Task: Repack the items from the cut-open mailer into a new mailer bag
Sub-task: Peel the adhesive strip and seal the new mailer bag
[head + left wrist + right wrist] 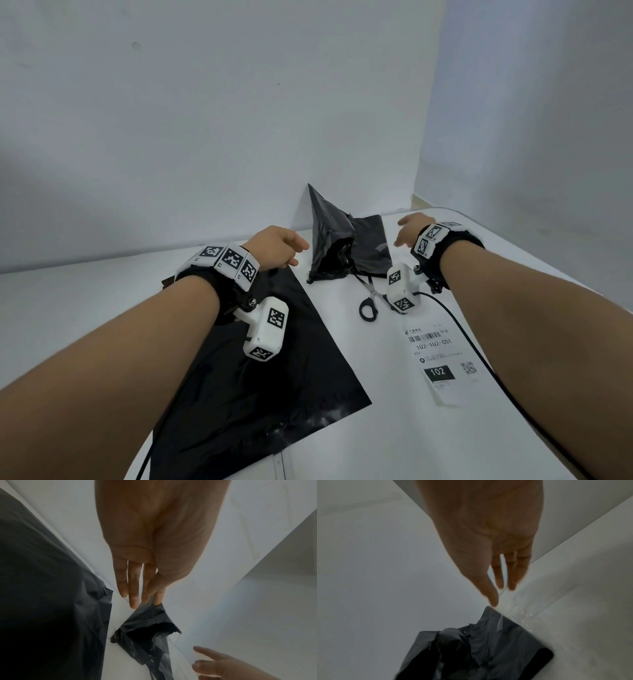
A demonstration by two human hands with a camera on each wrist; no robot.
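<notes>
Crumpled black plastic cut-open mailer (337,240) stands against the wall at the back of the white table (394,428), its long axis rising to a peak, torn mouth facing the person. It sits between both hands. Left hand (274,247), fingers straight and apart, looks nearer, fingertips (133,601) almost touching it; right hand (409,228) hovers beside, fingers loosely spread, empty.
</notes>
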